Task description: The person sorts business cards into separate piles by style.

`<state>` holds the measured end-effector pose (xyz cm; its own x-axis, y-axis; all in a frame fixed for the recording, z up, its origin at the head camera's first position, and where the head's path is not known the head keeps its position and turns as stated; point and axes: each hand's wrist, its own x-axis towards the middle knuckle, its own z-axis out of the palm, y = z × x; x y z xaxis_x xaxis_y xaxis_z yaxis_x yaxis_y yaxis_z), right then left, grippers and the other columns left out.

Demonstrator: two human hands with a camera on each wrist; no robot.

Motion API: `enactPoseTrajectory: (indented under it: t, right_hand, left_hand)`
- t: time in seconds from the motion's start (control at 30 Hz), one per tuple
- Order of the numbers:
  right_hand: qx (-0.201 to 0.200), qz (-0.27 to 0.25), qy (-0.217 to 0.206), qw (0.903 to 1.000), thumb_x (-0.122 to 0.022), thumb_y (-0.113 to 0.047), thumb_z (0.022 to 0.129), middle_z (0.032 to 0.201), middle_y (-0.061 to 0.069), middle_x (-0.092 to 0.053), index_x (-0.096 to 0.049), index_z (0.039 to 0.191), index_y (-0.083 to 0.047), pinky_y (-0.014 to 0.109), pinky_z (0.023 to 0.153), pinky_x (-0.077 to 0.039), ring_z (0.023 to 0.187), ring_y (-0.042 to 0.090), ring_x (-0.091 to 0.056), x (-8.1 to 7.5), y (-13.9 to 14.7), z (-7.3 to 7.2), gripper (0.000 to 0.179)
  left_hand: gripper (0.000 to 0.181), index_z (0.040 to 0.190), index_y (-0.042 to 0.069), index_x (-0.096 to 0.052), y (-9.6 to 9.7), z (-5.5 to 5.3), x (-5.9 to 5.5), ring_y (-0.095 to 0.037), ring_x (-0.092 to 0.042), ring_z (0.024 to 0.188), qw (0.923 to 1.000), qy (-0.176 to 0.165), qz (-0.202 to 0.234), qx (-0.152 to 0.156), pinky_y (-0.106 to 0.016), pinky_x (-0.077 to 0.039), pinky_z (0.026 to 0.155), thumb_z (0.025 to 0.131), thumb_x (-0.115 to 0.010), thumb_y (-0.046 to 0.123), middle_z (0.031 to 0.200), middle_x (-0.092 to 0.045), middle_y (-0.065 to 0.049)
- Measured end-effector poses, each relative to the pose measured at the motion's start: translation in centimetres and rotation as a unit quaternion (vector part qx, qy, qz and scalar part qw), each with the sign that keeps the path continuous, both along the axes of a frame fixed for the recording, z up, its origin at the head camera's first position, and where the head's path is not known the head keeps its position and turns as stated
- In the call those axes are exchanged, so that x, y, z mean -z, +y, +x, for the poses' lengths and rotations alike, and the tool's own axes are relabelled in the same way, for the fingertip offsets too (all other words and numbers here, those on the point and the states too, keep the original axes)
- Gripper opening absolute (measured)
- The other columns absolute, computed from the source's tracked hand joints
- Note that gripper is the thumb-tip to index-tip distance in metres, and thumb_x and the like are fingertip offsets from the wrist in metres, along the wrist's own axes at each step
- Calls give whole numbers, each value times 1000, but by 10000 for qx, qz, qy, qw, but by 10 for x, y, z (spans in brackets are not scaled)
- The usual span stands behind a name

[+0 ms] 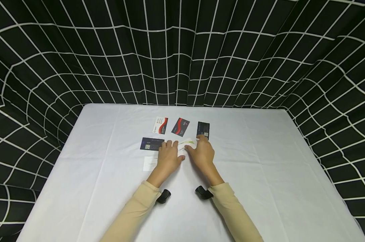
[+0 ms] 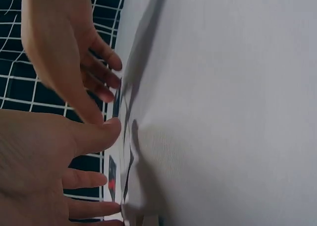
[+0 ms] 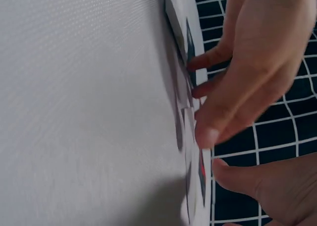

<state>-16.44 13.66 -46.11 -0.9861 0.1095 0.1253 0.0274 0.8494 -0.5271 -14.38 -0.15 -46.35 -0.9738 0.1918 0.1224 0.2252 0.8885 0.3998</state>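
Observation:
In the head view a white business card with a green stripe (image 1: 190, 142) lies on the cloth between the two hands. The right hand (image 1: 203, 152) is at this card, thumb over its face and fingertips by its far right corner, close to a dark card (image 1: 203, 127). The left hand (image 1: 168, 155) rests on its left side, fingers spread forward and thumb out toward the right thumb. Left of it are a dark blue card with a square code (image 1: 148, 144) and a white card (image 1: 149, 164). Both wrist views show the fingertips down at the table surface.
Farther back lie a white card with a red wave (image 1: 160, 125) and a dark card with a red wave (image 1: 180, 127). The white tablecloth (image 1: 261, 188) has shallow folds. A black curtain with white grid lines (image 1: 182, 60) surrounds the table.

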Motion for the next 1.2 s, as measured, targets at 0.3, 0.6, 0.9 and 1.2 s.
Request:
enactPoseTrajectory:
  t: [0.3,0.6,0.9,1.2]
  right_hand:
    - [-14,239,-453,9987,-86,-41,71,106,24,-61,-60,118,4,52,74,-52,96,39,-62,6,-4,-2,71]
    - [-158,-266,-195,9993,-88,-28,71,96,17,-63,-67,106,5,43,71,-49,81,30,-61,7,1,0,53]
    - [-386,-1862,127,9817,-76,-9,84,78,14,-71,-66,105,5,23,52,-47,57,16,-63,15,6,10,26]
    - [-327,-2982,-32,9539,-65,-3,93,82,21,-72,-62,108,10,24,55,-55,63,28,-71,16,5,15,20]
  left_hand:
    - [70,129,-3,-57,11,1,4,-34,-55,99,9989,238,-397,-22,-44,-43,83,72,-86,26,108,-63,-20]
    - [66,128,-1,-59,11,-2,5,-32,-51,96,9997,72,220,25,-42,-41,84,70,-87,14,105,-60,-18]
    - [68,122,-10,-60,8,-5,9,-30,-48,95,9951,198,943,-224,-40,-44,82,63,-89,8,103,-53,-19]
    - [35,103,-4,-64,2,-7,10,-30,-60,91,9568,-26,2882,-378,-42,-49,82,71,-80,-7,103,-62,-19]
